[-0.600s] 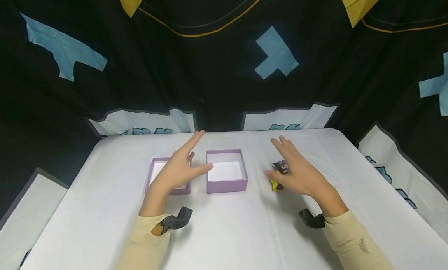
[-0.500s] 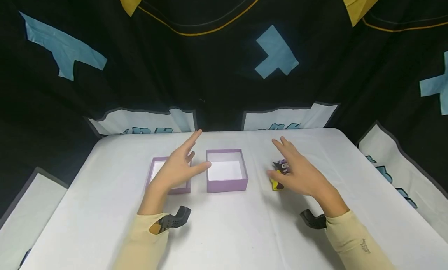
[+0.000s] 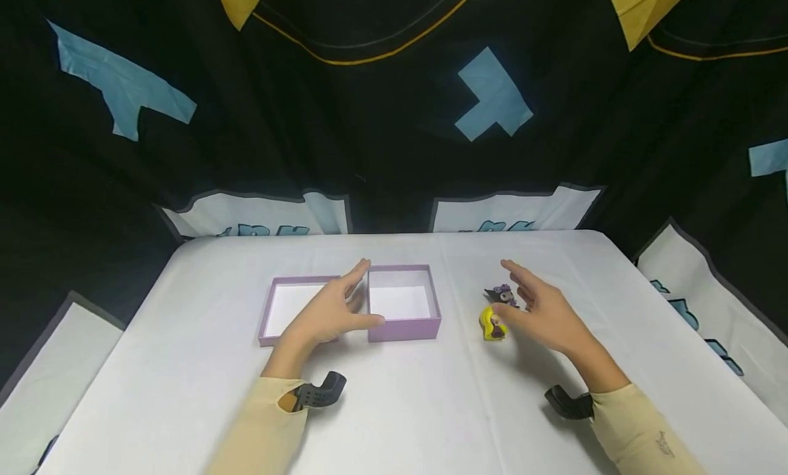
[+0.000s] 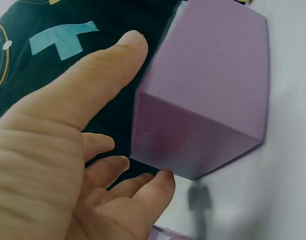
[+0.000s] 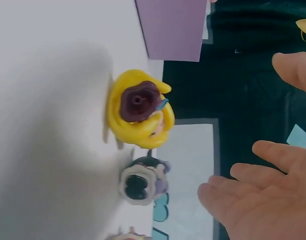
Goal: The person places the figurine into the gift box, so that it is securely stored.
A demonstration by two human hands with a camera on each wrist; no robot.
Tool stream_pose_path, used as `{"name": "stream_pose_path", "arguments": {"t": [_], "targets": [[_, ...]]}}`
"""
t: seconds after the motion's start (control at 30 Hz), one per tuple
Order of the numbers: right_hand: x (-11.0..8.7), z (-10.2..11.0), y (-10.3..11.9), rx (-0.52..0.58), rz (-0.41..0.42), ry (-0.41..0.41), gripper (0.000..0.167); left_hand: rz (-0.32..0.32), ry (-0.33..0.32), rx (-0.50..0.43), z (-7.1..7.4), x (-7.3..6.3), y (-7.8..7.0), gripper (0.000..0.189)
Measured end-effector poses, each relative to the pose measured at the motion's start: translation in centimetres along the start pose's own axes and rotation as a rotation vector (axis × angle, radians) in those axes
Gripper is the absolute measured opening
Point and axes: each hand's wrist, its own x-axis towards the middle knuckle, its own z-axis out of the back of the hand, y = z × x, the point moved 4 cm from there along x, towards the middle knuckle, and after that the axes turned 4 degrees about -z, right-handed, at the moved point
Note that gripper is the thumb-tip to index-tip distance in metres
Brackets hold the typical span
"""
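An open purple box (image 3: 404, 330) with a white inside stands on the white table. My left hand (image 3: 326, 316) is at its left side, thumb spread from the fingers and holding nothing. In the left wrist view the thumb and fingertips are close to the box's corner (image 4: 208, 75); whether they touch it I cannot tell. My right hand (image 3: 544, 317) hovers over two small figurines, fingers loosely bent and nothing gripped. One figurine has yellow hair (image 5: 135, 132) and a dark purple base; the other is black, white and purple (image 5: 142, 182). Both lie on their sides.
A shallow purple tray or lid (image 3: 266, 321) with a white inside lies left of the box, partly behind my left hand. Another small object (image 5: 130, 236) shows at the right wrist view's bottom edge. A black patterned cloth (image 3: 394, 153) hangs behind the table.
My left hand has come down and right to the box's left side. My right hand has shifted right and slightly lower, its fingers more bent, uncovering more of the figurines. The view has shifted slightly.
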Motion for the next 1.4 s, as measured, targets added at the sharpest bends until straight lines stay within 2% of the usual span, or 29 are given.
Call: {"name": "stream_pose_path", "arguments": {"t": [0.17, 0.37, 0.47, 0.57, 0.77, 0.97, 1.1, 1.4], "targets": [[-0.6, -0.2, -0.6, 0.133, -0.017, 0.019, 0.076, -0.023, 0.034, -0.016, -0.9, 0.2, 0.3, 0.111], [-0.8, -0.6, -0.7, 0.318, 0.013, 0.064, 0.071, -0.025, 0.024, 0.027, -0.8, 0.2, 0.3, 0.109], [-0.8, -0.9, -0.8, 0.372, 0.021, 0.094, 0.068, -0.024, 0.018, 0.047, -0.8, 0.2, 0.3, 0.109], [-0.8, -1.1, -1.2, 0.372, 0.033, 0.116, 0.065, -0.025, 0.013, 0.068, -0.7, 0.1, 0.4, 0.109], [-0.8, -1.4, -2.2, 0.301, 0.043, 0.152, 0.062, -0.03, 0.016, 0.075, -0.7, 0.1, 0.3, 0.11], [-0.5, -2.2, -3.2, 0.271, 0.026, 0.173, 0.063, -0.029, 0.028, 0.032, -1.0, 0.2, 0.5, 0.109], [-0.2, -2.6, -3.4, 0.276, 0.023, 0.175, 0.06, -0.032, 0.033, 0.002, -1.2, 0.2, 0.7, 0.11], [0.3, -3.2, -2.9, 0.272, -0.011, 0.172, 0.055, -0.025, 0.03, 0.02, -1.0, 0.2, 0.6, 0.109]]}}
